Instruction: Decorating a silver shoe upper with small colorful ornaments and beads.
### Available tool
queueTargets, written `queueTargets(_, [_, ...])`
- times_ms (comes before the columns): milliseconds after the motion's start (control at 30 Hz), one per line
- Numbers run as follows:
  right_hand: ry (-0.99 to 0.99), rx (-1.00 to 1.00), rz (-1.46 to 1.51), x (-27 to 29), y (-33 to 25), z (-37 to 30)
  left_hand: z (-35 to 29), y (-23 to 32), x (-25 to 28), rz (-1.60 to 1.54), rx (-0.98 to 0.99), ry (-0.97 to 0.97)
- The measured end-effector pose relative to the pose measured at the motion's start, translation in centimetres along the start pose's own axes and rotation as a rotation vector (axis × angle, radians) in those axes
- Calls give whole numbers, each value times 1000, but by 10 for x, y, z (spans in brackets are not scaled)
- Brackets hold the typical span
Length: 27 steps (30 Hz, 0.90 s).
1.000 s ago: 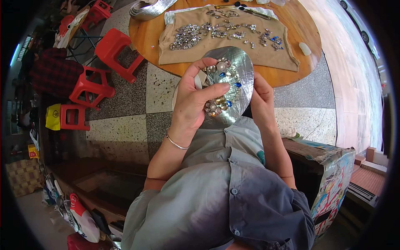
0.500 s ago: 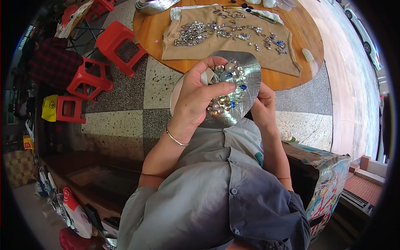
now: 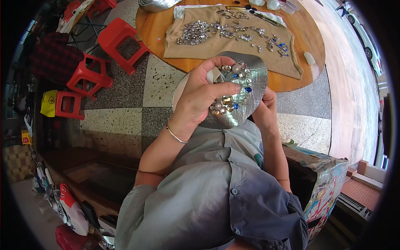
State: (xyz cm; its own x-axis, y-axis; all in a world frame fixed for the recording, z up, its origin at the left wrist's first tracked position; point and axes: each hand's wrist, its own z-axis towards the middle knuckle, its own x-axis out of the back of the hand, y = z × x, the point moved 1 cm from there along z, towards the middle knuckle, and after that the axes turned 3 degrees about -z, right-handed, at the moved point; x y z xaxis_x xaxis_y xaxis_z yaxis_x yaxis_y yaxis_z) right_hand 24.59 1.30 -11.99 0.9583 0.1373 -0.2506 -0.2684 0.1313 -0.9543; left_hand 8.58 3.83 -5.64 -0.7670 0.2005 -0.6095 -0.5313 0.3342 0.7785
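Observation:
My left hand [image 3: 192, 93] grips a shiny silver oval sheet [image 3: 256, 75] over my lap, its thumb lying across the front. A ring of pearls, clear rhinestones, gold-toned beads and blue stones [image 3: 227, 100] sits on the sheet's face, partly covered by the thumb. A small white piece [image 3: 213, 76] shows between that thumb and forefinger. At the sheet's right edge is my right hand [image 3: 265, 109], its fingers curled together and partly behind the sheet. What they pinch is hidden. A bracelet circles my left wrist.
A round wooden table [image 3: 314, 41] stands ahead, bearing a tan cloth [image 3: 179, 51] with many loose stones [image 3: 194, 33] and tweezers [image 3: 264, 18]. Red stools [image 3: 114, 37] and a person in a checked shirt [image 3: 54, 58] are at left. A paper-covered box [image 3: 325, 175] is at right.
The sheet has shifted slightly to the right in view, with both hands staying at it. My left hand keeps its grip, and the view itself has moved a little.

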Motion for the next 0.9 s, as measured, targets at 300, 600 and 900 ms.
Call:
queueTargets(300, [3,59,-52,-12,-7,-3,-1,-1,-2,41,-8,-18])
queueTargets(600, [257,232,-362,-7,-20,19,10,-12,10,160,-115,59])
queueTargets(900, [-30,675,-1199,-27,-70,20,-6,-4,3,446,-350,93])
